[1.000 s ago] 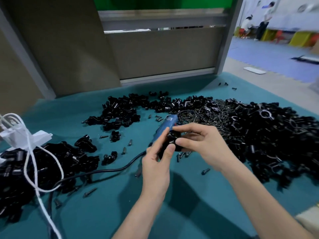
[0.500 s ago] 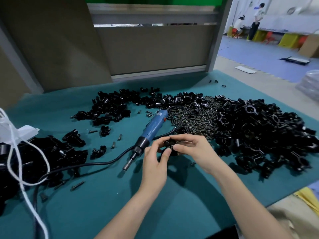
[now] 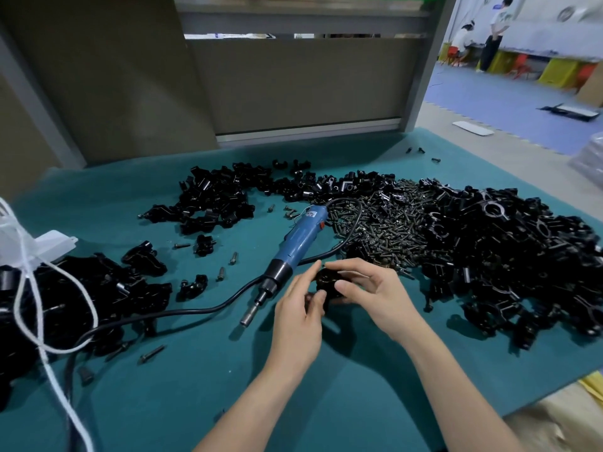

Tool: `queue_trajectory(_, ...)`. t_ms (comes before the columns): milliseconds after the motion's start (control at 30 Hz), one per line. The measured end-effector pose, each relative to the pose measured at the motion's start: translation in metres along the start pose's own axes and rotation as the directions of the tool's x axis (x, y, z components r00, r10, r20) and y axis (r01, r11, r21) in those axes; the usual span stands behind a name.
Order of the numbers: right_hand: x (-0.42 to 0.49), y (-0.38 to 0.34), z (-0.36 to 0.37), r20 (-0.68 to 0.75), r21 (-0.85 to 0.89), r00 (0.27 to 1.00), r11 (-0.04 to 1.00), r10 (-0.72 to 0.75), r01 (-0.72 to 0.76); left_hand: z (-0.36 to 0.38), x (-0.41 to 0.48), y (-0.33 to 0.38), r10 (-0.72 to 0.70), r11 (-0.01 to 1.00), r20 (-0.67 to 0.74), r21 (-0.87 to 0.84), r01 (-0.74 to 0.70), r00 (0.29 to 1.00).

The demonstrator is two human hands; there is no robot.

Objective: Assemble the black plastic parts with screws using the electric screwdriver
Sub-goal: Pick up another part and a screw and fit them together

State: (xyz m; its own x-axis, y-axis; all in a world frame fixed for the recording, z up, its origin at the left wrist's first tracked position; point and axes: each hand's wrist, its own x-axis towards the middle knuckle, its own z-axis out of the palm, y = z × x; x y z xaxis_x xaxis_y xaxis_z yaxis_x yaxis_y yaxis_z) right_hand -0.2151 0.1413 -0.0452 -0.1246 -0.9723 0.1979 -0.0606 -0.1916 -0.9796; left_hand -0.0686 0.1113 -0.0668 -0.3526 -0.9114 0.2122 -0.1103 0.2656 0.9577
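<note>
Both hands, left [image 3: 298, 318] and right [image 3: 375, 296], pinch a black part [image 3: 328, 283] at frame centre, fingers clamped to align it, while the screwdriver [image 3: 295, 246] lies just left, within reach.

No legible text anywhere — white label [image 3: 312, 214] on the blue screwdriver [image 3: 298, 243] too blurred

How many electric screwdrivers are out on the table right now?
1. The blue electric screwdriver lies untouched on the teal mat, just beyond the left hand; another could hide under the parts pile.
</note>
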Motion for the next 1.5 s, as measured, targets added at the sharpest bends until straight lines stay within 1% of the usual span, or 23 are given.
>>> queue_trajectory(100, -0.002, 0.001, 0.0, 0.002, -0.016, 0.999, 0.999, -0.045, 0.045, 0.001, 0.0, -0.001, 0.017, 0.999, 0.007, -0.029, -0.017, 1.0)
queue_trajectory(233, -0.002, 0.003, -0.002, -0.005, -0.133, 0.995, 0.986, -0.103, 0.102, 0.0, 0.001, -0.001, -0.003, 0.998, 0.018, -0.063, 0.004, 1.0)
queue_trajectory(300, 0.0, 0.005, -0.002, -0.002, -0.184, 0.994, 0.977, -0.11, 0.108, -0.001, 0.001, 0.0, -0.015, 0.996, 0.038, -0.085, 0.018, 0.999)
queue_trajectory(367, 0.001, 0.006, -0.002, 0.006, -0.199, 0.994, 0.974, -0.109, 0.108, -0.001, 0.002, 0.001, -0.037, 0.992, 0.049, -0.12, 0.043, 0.998)
queue_trajectory(467, 0.001, 0.007, -0.001, 0.019, -0.201, 0.994, 0.974, -0.107, 0.109, -0.003, 0.003, 0.001, -0.067, 0.984, 0.041, -0.165, 0.073, 0.997)
queue_trajectory(633, 0.001, 0.006, 0.0, 0.021, -0.154, 0.994, 0.982, -0.104, 0.106, -0.003, 0.006, 0.002, -0.055, 0.978, -0.012, -0.204, 0.051, 0.998)
queue_trajectory(700, 0.0, 0.006, -0.001, 0.011, -0.129, 0.996, 0.987, -0.092, 0.093, -0.004, 0.006, 0.002, -0.093, 0.964, -0.019, -0.254, 0.085, 0.996)
queue_trajectory(800, -0.001, 0.005, -0.003, -0.023, -0.088, 0.999, 0.995, -0.039, 0.037, -0.005, 0.007, 0.002, -0.157, 0.933, 0.021, -0.324, 0.155, 0.987)
queue_trajectory(867, -0.002, 0.005, -0.005, -0.04, -0.11, 0.999, 0.994, -0.012, 0.008, -0.005, 0.007, 0.002, -0.189, 0.917, 0.057, -0.346, 0.197, 0.98)
queue_trajectory(933, -0.003, 0.006, -0.005, -0.046, -0.147, 0.999, 0.989, 0.004, -0.011, -0.006, 0.008, 0.001, -0.196, 0.922, 0.081, -0.323, 0.212, 0.977)
queue_trajectory(1033, -0.004, 0.005, -0.008, -0.043, -0.154, 0.999, 0.987, 0.026, -0.032, -0.011, 0.01, -0.001, -0.188, 0.944, 0.106, -0.254, 0.209, 0.976)
queue_trajectory(1233, -0.006, 0.004, -0.012, -0.012, -0.121, 0.999, 0.992, 0.036, -0.037, -0.016, 0.011, 0.001, -0.2, 0.92, 0.136, -0.316, 0.234, 0.97)
queue_trajectory(1367, -0.007, 0.001, -0.013, -0.022, -0.081, 0.999, 0.996, 0.034, -0.036, -0.013, 0.011, 0.001, -0.195, 0.924, 0.109, -0.312, 0.22, 0.975)
queue_trajectory(1467, -0.005, -0.009, -0.016, 0.043, -0.131, 0.996, 0.989, 0.079, -0.072, -0.009, 0.011, -0.001, -0.215, 0.925, 0.078, -0.304, 0.228, 0.974)
queue_trajectory(1500, 0.0, -0.017, -0.018, 0.041, -0.152, 0.996, 0.985, 0.082, -0.075, -0.009, 0.011, -0.002, -0.226, 0.919, 0.072, -0.314, 0.238, 0.971)
